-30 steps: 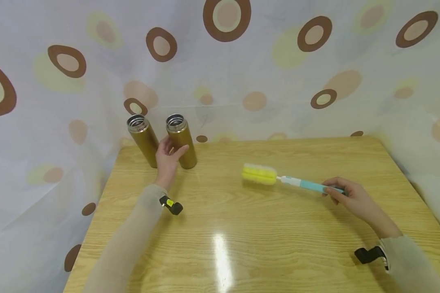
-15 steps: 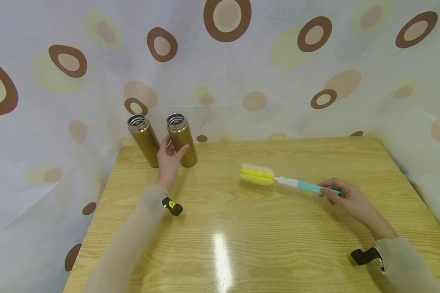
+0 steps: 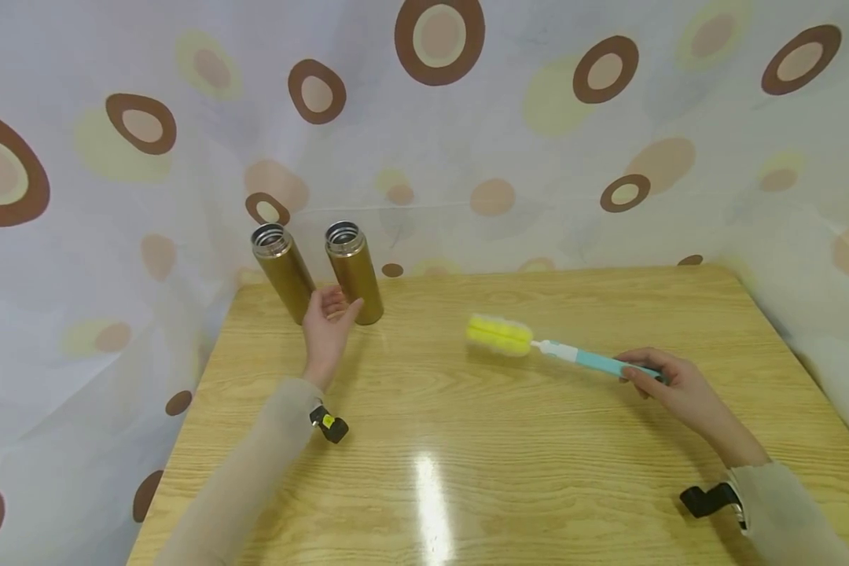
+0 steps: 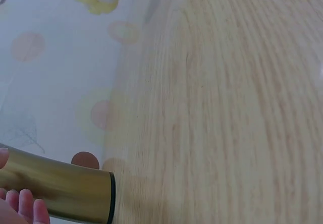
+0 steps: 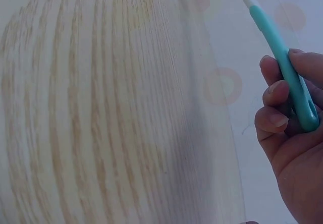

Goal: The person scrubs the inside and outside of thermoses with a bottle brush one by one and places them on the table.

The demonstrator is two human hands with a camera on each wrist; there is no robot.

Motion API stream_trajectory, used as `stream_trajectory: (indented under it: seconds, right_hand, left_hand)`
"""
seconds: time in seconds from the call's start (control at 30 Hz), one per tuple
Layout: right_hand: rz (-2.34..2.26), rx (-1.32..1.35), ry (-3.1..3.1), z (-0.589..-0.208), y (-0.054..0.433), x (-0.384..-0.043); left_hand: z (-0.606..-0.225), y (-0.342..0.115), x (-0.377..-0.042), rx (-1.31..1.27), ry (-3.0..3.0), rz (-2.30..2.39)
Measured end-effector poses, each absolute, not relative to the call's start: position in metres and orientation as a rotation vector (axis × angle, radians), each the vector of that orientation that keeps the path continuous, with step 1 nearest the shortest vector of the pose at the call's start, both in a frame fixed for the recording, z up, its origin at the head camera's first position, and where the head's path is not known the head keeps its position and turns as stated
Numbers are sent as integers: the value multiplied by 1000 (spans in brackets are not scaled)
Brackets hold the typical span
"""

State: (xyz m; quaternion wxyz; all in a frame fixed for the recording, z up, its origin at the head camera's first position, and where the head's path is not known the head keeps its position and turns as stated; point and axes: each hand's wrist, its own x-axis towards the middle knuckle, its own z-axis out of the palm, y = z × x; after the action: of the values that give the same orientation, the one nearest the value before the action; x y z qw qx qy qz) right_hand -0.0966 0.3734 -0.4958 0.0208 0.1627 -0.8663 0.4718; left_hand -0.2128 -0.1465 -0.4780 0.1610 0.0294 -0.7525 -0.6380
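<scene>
Two gold bottles with steel necks and no lids stand upright at the back left of the table. My left hand (image 3: pixel 327 330) is at the lower part of the right bottle (image 3: pixel 356 275), its thumb and fingers spread and relaxed. The left wrist view shows the fingertips (image 4: pixel 26 204) beside this bottle's side; whether they touch it I cannot tell. The left bottle (image 3: pixel 284 275) is just behind my hand. My right hand (image 3: pixel 668 385) grips the blue handle end of a bottle brush (image 3: pixel 597 361). Its yellow sponge head points left, above the table.
The wood-grain table (image 3: pixel 509 448) reaches back to a patterned sheet (image 3: pixel 453 157) that hangs behind and along both sides. Wrist cameras are strapped to my left wrist (image 3: pixel 329 424) and right wrist (image 3: pixel 711 499).
My left hand has loosened from the right bottle and slid down toward its lower part. The bottles stay put. My right hand keeps holding the brush, barely moving.
</scene>
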Motion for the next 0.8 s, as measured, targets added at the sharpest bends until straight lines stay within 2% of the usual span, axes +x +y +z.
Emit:
stream_trajectory:
  seconds: [0.8]
  right_hand:
    - [1416, 384, -2700, -489, 386, -91]
  left_hand:
    - [-487, -141, -217, -56, -2277, -1873]
